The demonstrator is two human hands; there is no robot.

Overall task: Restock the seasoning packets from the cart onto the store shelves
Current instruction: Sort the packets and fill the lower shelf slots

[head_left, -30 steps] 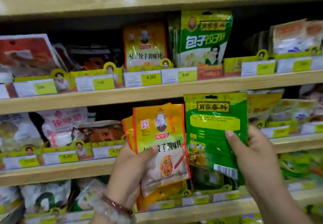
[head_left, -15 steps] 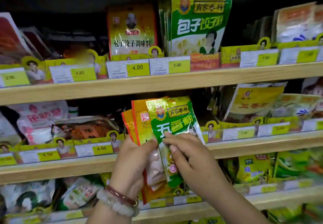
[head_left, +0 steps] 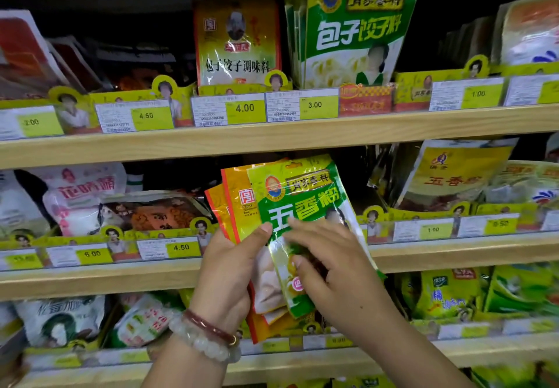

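- At center frame, the left hand grips a fanned stack of glossy orange packets, thumb pressed across the front; beaded bracelets circle its wrist.
- The right hand lies over a green packet set atop the stack, fingers curled on its face; a firm grip cannot be told.
- The green packet reads "五香粉" in white characters, its lower half clear plastic.
- Behind the hands run pale wooden shelves, left to right, edged with yellow-green price tags marked 4.00, 3.00, 4.50 and 6.00.
- On the upper shelf, center, stands an orange packet like those held; a tall green pouch to its right reads "包子饺子料".
- Shiny plastic seasoning bags crowd every tier, dim at the back.
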